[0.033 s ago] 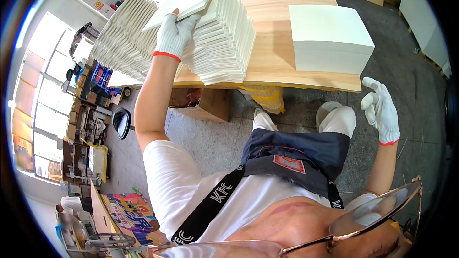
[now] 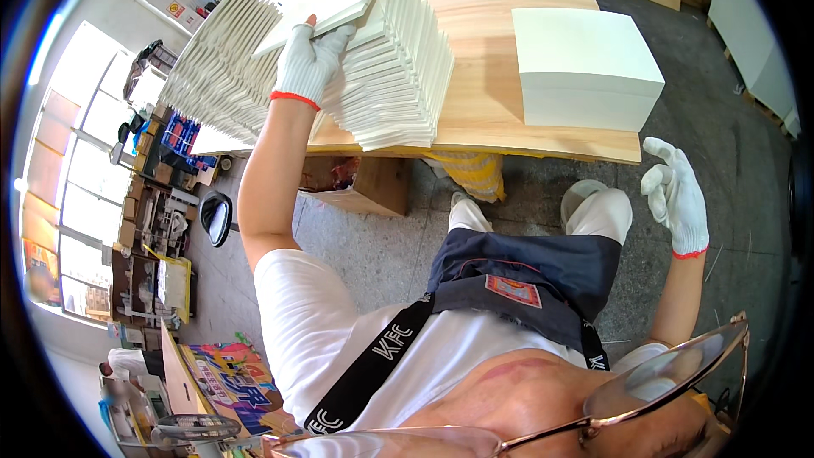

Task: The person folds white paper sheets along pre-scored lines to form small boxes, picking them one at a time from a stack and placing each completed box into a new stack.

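My left hand [image 2: 307, 64], in a white knit glove with a red cuff and a bare thumb tip, grips the near edge of a flat white folded sheet [image 2: 318, 8]. The thumb lies on top of it. That sheet rests over a tall stack of white folded sheets [image 2: 398, 68], with a second, fanned stack [image 2: 220, 68] close by on the left. My right hand [image 2: 678, 195], gloved the same way, hangs beyond the table's right corner. Its fingers are apart and loosely bent, with nothing in them. Nearest to it is a neat block of white sheets [image 2: 589, 47].
The wooden table [image 2: 479, 59] carries the stacks; small items lie at its far edge. Under it are a cardboard box [image 2: 373, 187] and a yellow-striped bundle [image 2: 471, 174]. A fan [image 2: 197, 427] and cluttered shelves [image 2: 136, 280] stand left. Another person [image 2: 131, 363] bends at the lower left.
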A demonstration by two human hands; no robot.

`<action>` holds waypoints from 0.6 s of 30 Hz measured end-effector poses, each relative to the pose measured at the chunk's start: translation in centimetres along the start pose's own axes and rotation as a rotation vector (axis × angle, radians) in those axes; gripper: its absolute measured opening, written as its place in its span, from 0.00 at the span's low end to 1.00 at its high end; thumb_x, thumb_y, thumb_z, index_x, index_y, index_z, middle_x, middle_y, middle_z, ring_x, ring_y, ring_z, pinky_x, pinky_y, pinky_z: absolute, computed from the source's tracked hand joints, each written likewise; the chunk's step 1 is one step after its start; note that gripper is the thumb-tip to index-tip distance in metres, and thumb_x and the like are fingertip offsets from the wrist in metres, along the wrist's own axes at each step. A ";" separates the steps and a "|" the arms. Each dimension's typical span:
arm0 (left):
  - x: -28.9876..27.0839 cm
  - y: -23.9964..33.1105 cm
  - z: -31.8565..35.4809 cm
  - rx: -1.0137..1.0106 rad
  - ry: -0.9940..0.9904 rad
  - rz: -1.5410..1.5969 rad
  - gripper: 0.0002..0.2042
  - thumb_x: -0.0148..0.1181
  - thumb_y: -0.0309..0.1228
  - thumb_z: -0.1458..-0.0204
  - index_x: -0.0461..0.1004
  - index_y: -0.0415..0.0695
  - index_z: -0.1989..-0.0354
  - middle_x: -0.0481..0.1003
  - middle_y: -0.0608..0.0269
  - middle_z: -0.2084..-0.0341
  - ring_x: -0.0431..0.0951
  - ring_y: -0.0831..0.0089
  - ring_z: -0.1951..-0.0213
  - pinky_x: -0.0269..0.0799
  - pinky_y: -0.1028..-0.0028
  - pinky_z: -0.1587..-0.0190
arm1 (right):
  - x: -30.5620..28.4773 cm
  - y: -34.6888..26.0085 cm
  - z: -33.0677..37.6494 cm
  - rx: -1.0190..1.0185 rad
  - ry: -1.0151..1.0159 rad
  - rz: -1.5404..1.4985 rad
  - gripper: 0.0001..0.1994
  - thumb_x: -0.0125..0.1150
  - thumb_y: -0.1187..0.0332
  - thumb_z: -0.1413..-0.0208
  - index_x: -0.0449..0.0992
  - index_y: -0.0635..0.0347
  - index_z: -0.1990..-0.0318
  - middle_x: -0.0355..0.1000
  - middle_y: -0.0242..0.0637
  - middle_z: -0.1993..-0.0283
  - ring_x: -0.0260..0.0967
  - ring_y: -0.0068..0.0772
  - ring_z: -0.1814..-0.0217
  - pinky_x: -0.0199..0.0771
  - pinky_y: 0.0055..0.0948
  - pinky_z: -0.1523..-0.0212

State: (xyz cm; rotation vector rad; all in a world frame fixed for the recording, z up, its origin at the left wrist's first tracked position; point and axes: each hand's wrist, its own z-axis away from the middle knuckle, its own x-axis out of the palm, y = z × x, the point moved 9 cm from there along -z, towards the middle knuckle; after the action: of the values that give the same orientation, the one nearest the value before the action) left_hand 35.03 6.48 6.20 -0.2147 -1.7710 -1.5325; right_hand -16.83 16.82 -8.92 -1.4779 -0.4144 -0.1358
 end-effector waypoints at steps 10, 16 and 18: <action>-1.2 -0.2 -2.4 -0.164 -0.156 0.186 0.13 0.45 0.29 0.35 0.57 0.40 0.45 0.59 0.33 0.44 0.63 0.34 0.41 0.70 0.41 0.43 | -1.0 1.2 -0.3 0.047 0.053 -0.017 0.25 0.37 0.53 0.31 0.67 0.67 0.42 0.74 0.40 0.76 0.58 0.17 0.91 0.54 0.17 0.92; 0.7 0.5 2.9 -0.408 -0.442 0.163 0.26 0.46 0.38 0.35 0.50 0.36 0.36 0.56 0.30 0.38 0.63 0.36 0.39 0.70 0.42 0.42 | -1.7 1.7 -0.4 0.054 0.070 -0.009 0.25 0.38 0.52 0.31 0.67 0.65 0.42 0.74 0.39 0.76 0.57 0.17 0.90 0.53 0.16 0.92; -0.8 1.4 3.7 -0.352 -0.419 0.046 0.29 0.47 0.41 0.36 0.47 0.35 0.34 0.54 0.31 0.36 0.63 0.36 0.39 0.72 0.43 0.44 | -2.2 2.1 -0.5 0.070 0.086 -0.011 0.25 0.37 0.52 0.31 0.67 0.65 0.42 0.74 0.39 0.76 0.57 0.17 0.90 0.53 0.16 0.92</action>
State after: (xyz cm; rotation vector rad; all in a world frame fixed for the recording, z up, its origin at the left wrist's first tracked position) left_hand 34.77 10.49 6.78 -0.7949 -1.7707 -1.8572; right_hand -18.08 16.20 -11.67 -1.3958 -0.3543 -0.1909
